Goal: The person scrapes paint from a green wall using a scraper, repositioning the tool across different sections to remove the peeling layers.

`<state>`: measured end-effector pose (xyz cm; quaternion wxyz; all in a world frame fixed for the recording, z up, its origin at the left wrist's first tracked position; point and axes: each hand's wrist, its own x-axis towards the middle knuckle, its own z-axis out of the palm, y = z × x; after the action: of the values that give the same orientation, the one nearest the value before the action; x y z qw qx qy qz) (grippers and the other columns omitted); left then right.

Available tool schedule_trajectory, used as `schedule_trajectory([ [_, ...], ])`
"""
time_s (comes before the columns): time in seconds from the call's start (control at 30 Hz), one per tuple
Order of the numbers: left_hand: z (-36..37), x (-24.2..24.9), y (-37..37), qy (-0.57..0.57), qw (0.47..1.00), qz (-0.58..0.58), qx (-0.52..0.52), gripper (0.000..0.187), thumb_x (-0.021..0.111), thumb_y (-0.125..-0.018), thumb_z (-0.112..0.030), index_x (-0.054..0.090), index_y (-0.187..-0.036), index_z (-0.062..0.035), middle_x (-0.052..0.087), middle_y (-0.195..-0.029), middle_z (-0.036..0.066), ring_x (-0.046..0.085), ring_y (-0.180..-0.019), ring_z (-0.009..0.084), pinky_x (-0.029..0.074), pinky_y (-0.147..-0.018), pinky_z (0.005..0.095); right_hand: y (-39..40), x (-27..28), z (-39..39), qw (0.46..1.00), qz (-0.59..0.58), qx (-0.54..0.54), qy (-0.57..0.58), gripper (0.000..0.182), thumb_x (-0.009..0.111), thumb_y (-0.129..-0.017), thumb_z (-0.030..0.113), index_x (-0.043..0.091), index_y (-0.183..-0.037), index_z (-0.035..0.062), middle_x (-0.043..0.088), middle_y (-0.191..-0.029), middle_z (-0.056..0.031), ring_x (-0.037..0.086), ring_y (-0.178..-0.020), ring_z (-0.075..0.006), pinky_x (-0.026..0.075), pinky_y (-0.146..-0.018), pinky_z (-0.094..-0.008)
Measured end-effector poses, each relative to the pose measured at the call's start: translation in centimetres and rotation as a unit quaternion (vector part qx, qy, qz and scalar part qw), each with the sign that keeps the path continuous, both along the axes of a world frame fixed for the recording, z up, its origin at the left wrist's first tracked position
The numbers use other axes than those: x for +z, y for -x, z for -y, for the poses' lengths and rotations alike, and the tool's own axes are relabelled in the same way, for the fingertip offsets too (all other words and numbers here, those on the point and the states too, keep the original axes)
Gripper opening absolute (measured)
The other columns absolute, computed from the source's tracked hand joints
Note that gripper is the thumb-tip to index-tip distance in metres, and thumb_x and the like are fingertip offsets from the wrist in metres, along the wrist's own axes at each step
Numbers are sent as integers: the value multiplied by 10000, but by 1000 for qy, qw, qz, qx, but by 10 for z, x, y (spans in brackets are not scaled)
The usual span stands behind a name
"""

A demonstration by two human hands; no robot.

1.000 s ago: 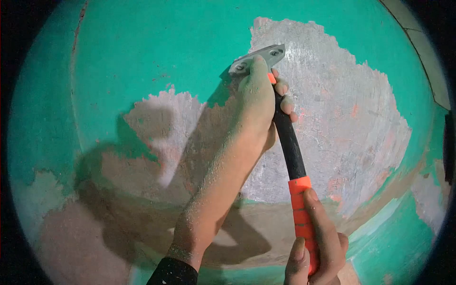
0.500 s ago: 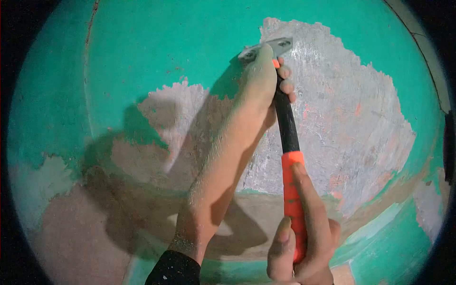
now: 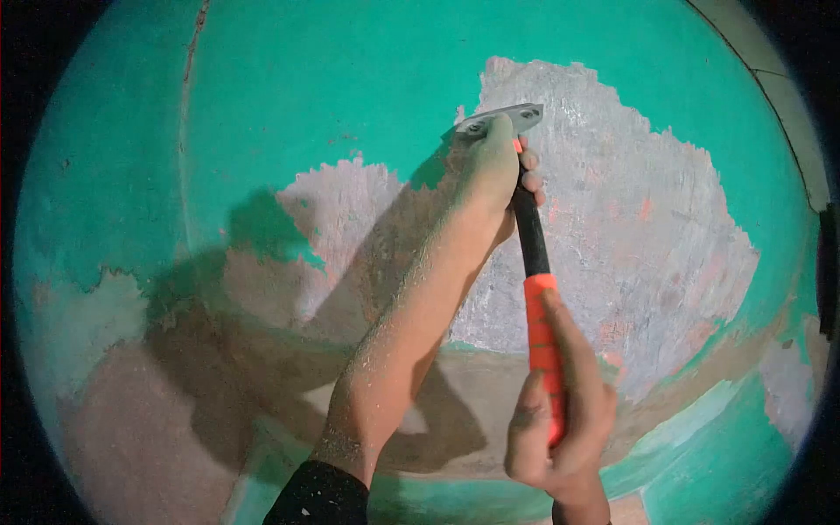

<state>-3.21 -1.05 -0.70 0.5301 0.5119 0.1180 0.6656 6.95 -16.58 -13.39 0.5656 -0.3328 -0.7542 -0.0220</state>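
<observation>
A long-handled scraper (image 3: 532, 238) with a black shaft and orange grip lies tilted against the wall. Its flat metal head (image 3: 525, 116), with two screws showing, rests at the upper left border of the bared grey patch (image 3: 639, 227). My left hand (image 3: 500, 175) wraps the shaft just under the head, thumb pressed up onto the metal. Lower down, my right hand (image 3: 573, 411) grips the orange handle, index finger laid along it. Pale dust specks cover my left forearm, and a black sleeve shows at its lower end.
Green paint (image 3: 332, 79) surrounds the patch, with ragged edges. A brownish ledge or band (image 3: 490, 372) curves across below it. A vertical crack (image 3: 185, 114) runs down the left, and a pale strip (image 3: 792, 114) borders the wall at upper right.
The scraper head has slid slightly down along the wall, and a small sliver beside its left end now looks bared. My right hand sits a little higher in view. The camera view has shifted slightly.
</observation>
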Motion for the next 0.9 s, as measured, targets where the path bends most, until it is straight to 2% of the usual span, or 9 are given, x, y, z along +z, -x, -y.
schedule_trajectory([
  [0.07,1,2,-3,7,999,40,-23,331,353,-958,-397,435,-860,-92,436,-616,8,426,-441,138,412,-433,341,-5,7,0,1000,7,5,-30,512,459,-852,137,424,-1285,-134,584,-1163,-274,601,-654,-165,471,-609,-278],
  [0.13,1,-3,-5,11,1000,24,6,324,375,-954,-390,442,-855,-89,431,-620,1,416,-445,122,405,-424,320,-11,2,-9,998,28,5,-62,510,460,-850,123,419,-1292,-128,597,-1147,-261,544,-532,-128,449,-526,-271],
  [0.2,6,-14,-5,-6,1000,4,27,291,418,-948,-355,460,-867,-78,441,-640,-6,409,-467,93,401,-428,282,-18,-15,-20,998,31,14,-49,506,456,-843,95,415,-1298,-123,603,-1135,-257,560,-534,-131,449,-520,-272],
  [0.27,6,-17,-6,-4,1000,3,27,310,417,-954,-378,469,-859,-87,439,-636,-9,400,-455,94,390,-429,283,-24,-27,-30,997,33,17,-65,504,446,-835,59,409,-1306,-117,610,-1121,-252,567,-524,-128,443,-502,-271],
  [0.37,-5,-4,-5,-40,998,-18,48,325,423,-954,-399,474,-865,-91,440,-637,-15,396,-452,83,375,-423,273,-20,-17,-36,996,39,6,-79,519,443,-814,34,406,-1310,-114,609,-1113,-258,562,-507,-128,444,-500,-261],
  [0.57,3,-3,-4,-1,999,10,44,286,437,-948,-366,453,-906,-84,445,-649,-27,402,-464,59,376,-433,253,-20,-7,-26,996,52,-3,-66,550,455,-766,2,420,-1305,-101,636,-1026,-239,562,-492,-134,448,-497,-255],
  [0.67,-2,10,-5,-25,998,28,49,296,375,-960,-359,431,-858,-86,448,-647,12,422,-469,115,421,-453,318,-20,12,-16,995,63,-15,-72,550,452,-752,-3,440,-1295,-92,653,-935,-217,563,-491,-140,449,-498,-259],
  [0.77,-5,20,-3,-32,998,44,17,277,369,-960,-330,426,-850,-83,451,-654,18,427,-478,117,420,-462,312,-18,25,-6,995,68,-34,-65,539,451,-753,7,463,-1285,-79,658,-878,-200,560,-491,-143,449,-500,-265],
  [0.9,3,8,-5,-56,997,51,-17,124,415,-921,-199,419,-887,-80,437,-658,-24,400,-479,50,389,-465,218,-17,25,-2,994,72,-55,-67,514,450,-771,21,489,-1278,-56,650,-839,-178,535,-495,-122,429,-500,-257],
])
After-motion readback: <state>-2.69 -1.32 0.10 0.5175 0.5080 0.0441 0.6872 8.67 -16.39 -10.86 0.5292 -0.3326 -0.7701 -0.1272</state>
